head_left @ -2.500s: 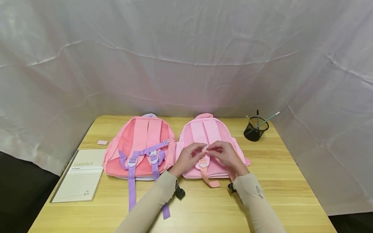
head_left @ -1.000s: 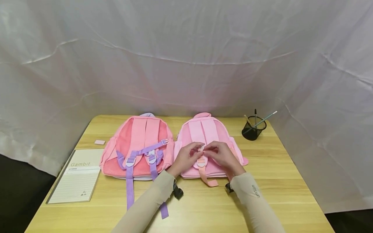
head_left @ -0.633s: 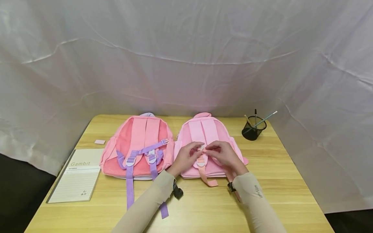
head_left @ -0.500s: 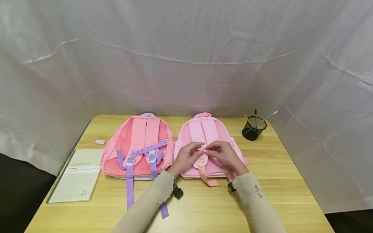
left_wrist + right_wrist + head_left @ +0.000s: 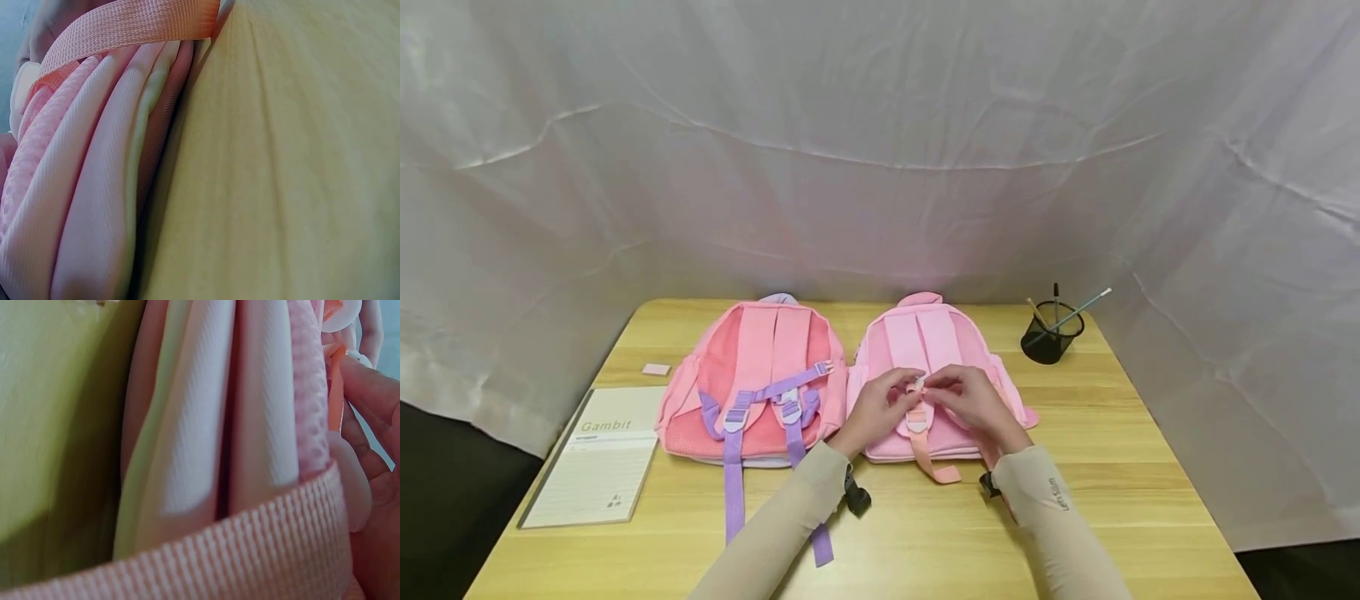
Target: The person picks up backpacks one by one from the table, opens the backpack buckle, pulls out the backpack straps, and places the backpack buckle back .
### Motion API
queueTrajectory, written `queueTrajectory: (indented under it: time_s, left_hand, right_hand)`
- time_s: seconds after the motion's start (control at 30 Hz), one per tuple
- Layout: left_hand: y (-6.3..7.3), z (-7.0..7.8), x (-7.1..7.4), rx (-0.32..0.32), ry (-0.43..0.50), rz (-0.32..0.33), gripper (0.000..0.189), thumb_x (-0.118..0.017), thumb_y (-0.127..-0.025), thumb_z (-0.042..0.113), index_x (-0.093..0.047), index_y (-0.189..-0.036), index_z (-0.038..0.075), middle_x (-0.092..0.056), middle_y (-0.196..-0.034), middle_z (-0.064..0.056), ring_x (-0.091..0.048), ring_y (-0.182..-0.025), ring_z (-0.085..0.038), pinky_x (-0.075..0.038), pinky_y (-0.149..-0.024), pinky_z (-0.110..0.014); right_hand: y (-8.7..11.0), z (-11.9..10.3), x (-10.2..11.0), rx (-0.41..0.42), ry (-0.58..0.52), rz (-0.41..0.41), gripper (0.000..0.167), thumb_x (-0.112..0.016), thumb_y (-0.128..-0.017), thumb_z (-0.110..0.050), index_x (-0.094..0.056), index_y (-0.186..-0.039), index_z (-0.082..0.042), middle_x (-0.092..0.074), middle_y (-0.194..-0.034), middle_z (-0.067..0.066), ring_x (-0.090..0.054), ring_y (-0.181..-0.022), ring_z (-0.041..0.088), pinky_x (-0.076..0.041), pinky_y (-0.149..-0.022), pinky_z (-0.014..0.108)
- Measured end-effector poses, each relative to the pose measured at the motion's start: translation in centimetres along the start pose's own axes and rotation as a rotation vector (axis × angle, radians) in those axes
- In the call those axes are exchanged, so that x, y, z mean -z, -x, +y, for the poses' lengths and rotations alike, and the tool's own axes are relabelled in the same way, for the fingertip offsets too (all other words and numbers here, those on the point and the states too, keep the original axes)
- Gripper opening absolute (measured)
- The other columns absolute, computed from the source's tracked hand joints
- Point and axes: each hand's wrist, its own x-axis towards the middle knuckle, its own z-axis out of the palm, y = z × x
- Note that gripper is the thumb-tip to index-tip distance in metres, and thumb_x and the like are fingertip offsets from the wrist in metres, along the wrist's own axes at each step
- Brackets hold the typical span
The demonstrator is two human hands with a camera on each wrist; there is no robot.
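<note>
A light pink backpack (image 5: pixel 942 327) lies on the table with its shoulder straps facing up. Over its lower middle, my left hand (image 5: pixel 877 410) pinches a small white buckle (image 5: pixel 920 382) between thumb and fingers. From the other side, my right hand (image 5: pixel 977 403) pinches an orange strap (image 5: pixel 336 387) right at that buckle. The fingertips nearly meet and partly hide the buckle. Another orange strap (image 5: pixel 922 450) hangs from a white adjuster (image 5: pixel 917 422) below the hands, its end over the table. Webbing (image 5: pixel 250 544) crosses close in front of the right wrist view.
A coral backpack (image 5: pixel 792 350) with purple straps (image 5: pixel 734 492) lies against the pink one on the left. Farther left are a notebook (image 5: pixel 598 458) and a small pink-and-white block (image 5: pixel 657 369). A black mesh pen cup (image 5: pixel 1051 342) stands at the back right.
Both hands stay at the buckle, fingers shifting slightly; the right hand has drawn a little closer to the left. The head view has shifted slightly. Backpacks look unmoved.
</note>
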Motion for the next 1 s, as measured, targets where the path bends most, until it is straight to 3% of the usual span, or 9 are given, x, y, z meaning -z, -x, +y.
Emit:
queueTrajectory:
  time_s: [0.2, 0.47, 0.73, 1.0]
  left_hand:
    - [0.15, -0.07, -0.03, 0.007, -0.023, 0.005, 0.032, -0.069, -0.101, 0.018, -0.067, -0.133, 0.014, -0.074, -0.111, 0.000, -0.067, -0.100, -0.012, -0.055, -0.089, -0.029]
    - [0.19, -0.24, -0.15, -0.002, -0.031, 0.021, 0.032, -0.069, -0.100, 0.016, -0.068, -0.132, 0.014, -0.074, -0.110, -0.002, -0.067, -0.099, -0.013, -0.056, -0.090, -0.030]
    - [0.11, -0.29, -0.09, 0.012, -0.015, 0.000, 0.033, -0.069, -0.101, 0.020, -0.067, -0.134, 0.016, -0.074, -0.115, 0.001, -0.067, -0.105, -0.011, -0.055, -0.095, -0.032]
    - [0.09, -0.26, -0.07, 0.012, -0.009, 0.014, 0.034, -0.068, -0.101, 0.022, -0.067, -0.135, 0.018, -0.073, -0.122, 0.002, -0.066, -0.107, -0.012, -0.054, -0.095, -0.033]
  right_hand:
    - [0.25, 0.07, 0.00, -0.044, 0.019, -0.010, 0.017, -0.080, -0.092, -0.025, -0.079, -0.107, -0.018, -0.077, -0.105, -0.003, -0.068, -0.099, 0.017, -0.057, -0.097, 0.044]
    - [0.63, 0.59, 0.44, -0.030, 0.037, -0.006, 0.018, -0.082, -0.091, -0.026, -0.079, -0.107, -0.019, -0.077, -0.103, -0.004, -0.069, -0.094, 0.013, -0.058, -0.089, 0.033]
    - [0.44, 0.33, 0.21, -0.010, 0.005, 0.000, 0.016, -0.081, -0.092, -0.023, -0.079, -0.108, -0.019, -0.077, -0.105, -0.003, -0.069, -0.097, 0.016, -0.059, -0.096, 0.043]
    - [0.07, 0.15, -0.14, 0.003, -0.017, 0.016, 0.021, -0.080, -0.093, -0.022, -0.078, -0.112, -0.015, -0.077, -0.109, 0.000, -0.069, -0.102, 0.018, -0.057, -0.098, 0.044]
